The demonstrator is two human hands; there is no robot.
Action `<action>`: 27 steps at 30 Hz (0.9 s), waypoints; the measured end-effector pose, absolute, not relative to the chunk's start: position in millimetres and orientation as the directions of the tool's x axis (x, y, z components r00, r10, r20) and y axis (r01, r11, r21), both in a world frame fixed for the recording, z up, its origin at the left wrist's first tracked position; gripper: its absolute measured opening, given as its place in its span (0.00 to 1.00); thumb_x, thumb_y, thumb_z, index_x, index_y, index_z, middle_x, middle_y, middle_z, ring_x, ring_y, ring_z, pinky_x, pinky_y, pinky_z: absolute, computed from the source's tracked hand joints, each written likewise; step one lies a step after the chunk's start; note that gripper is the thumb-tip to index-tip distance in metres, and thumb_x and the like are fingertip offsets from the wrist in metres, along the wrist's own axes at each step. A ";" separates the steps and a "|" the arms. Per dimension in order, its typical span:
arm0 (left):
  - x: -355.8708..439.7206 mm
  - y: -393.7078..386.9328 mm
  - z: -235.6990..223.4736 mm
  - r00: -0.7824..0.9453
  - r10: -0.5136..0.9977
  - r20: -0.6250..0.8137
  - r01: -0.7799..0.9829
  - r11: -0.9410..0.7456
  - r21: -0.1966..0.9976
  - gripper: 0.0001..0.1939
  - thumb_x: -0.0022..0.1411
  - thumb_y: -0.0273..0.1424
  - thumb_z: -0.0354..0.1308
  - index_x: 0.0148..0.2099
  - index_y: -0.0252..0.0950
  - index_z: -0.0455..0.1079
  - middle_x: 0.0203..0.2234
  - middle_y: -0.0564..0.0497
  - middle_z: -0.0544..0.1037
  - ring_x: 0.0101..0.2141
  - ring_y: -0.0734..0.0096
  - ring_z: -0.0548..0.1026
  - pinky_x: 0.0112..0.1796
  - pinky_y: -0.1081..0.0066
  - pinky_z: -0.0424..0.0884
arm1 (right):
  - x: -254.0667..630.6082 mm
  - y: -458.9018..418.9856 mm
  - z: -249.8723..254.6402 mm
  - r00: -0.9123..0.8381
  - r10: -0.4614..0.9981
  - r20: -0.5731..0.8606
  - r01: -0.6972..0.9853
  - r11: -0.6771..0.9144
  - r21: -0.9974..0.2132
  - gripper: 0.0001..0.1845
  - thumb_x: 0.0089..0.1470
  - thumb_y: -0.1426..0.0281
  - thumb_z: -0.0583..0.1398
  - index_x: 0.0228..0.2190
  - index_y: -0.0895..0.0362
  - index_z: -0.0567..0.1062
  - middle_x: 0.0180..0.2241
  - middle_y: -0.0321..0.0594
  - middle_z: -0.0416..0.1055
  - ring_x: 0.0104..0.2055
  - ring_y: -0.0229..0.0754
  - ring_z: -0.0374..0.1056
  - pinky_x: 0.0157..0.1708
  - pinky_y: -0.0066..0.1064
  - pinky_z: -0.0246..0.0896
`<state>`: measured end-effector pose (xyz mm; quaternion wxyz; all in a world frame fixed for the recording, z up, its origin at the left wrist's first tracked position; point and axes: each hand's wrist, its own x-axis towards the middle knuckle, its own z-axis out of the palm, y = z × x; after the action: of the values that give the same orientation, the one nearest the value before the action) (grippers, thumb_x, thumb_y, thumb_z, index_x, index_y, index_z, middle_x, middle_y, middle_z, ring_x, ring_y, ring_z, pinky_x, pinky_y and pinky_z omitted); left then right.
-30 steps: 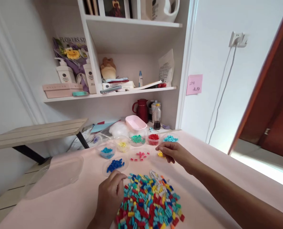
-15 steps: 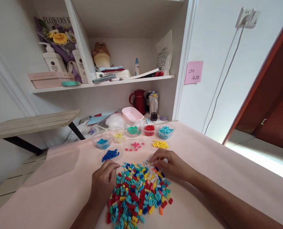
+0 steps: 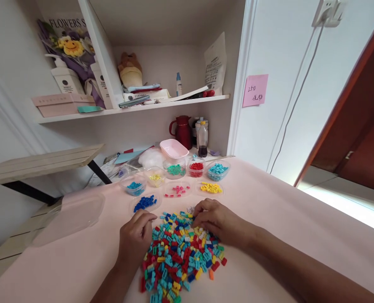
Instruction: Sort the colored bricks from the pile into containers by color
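A heap of small mixed-colour bricks lies on the pink table in front of me. My left hand rests at the heap's left edge with fingers curled together; whether they hold a brick is hidden. My right hand sits on the heap's upper right, fingertips pinched down among the bricks. Beyond the heap stand clear sorting dishes: dark blue bricks, pink bricks, yellow bricks, light blue bricks, pale yellow bricks, green bricks, red bricks and turquoise bricks.
A clear plastic lid lies at the table's left. A pink tub, a red jug and a bottle stand behind the dishes under a white shelf. A slatted wooden bench is at the left.
My right hand has drawn back from the yellow dish to the heap's top right. My left hand stays at the heap's left edge. The view has tipped downward.
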<state>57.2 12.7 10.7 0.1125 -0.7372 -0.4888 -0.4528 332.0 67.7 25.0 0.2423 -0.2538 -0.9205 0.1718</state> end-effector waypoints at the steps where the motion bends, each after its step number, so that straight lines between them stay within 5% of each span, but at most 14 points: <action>1: 57.2 12.7 10.7 0.108 0.619 0.778 0.822 -0.495 0.280 0.15 0.60 0.22 0.46 0.33 0.37 0.73 0.28 0.52 0.76 0.29 0.75 0.76 0.30 0.78 0.71 | 334.1 68.7 26.2 -0.748 0.562 0.353 0.381 0.799 -0.465 0.14 0.60 0.70 0.54 0.41 0.50 0.79 0.44 0.44 0.70 0.46 0.44 0.66 0.47 0.36 0.59; 5: 57.2 12.9 10.3 0.103 0.623 0.776 0.818 -0.496 0.290 0.14 0.61 0.22 0.46 0.32 0.37 0.73 0.28 0.52 0.76 0.28 0.75 0.76 0.29 0.78 0.71 | 336.9 68.7 28.2 -0.750 0.569 0.337 0.355 0.776 -0.521 0.15 0.59 0.71 0.55 0.43 0.48 0.78 0.43 0.42 0.70 0.45 0.42 0.65 0.46 0.33 0.60; 19: 54.9 13.6 6.6 0.133 0.619 0.774 0.820 -0.507 0.265 0.14 0.60 0.20 0.46 0.33 0.37 0.72 0.29 0.53 0.76 0.29 0.76 0.75 0.30 0.77 0.69 | 334.0 63.9 26.9 -0.789 0.509 0.345 0.380 0.844 -0.377 0.19 0.54 0.79 0.56 0.40 0.46 0.79 0.44 0.41 0.70 0.46 0.44 0.65 0.48 0.39 0.56; 27: 55.7 13.0 4.8 0.150 0.619 0.771 0.812 -0.522 0.260 0.14 0.60 0.19 0.46 0.34 0.37 0.72 0.29 0.53 0.76 0.30 0.76 0.75 0.31 0.77 0.69 | 332.0 59.2 29.3 -0.792 0.507 0.340 0.363 0.839 -0.406 0.09 0.56 0.70 0.60 0.37 0.49 0.79 0.43 0.41 0.69 0.46 0.44 0.65 0.48 0.37 0.57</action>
<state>55.7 13.0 4.8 0.1089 -0.7506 -0.4768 -0.4444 332.0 59.2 29.3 0.2228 -0.2332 -0.9326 0.1621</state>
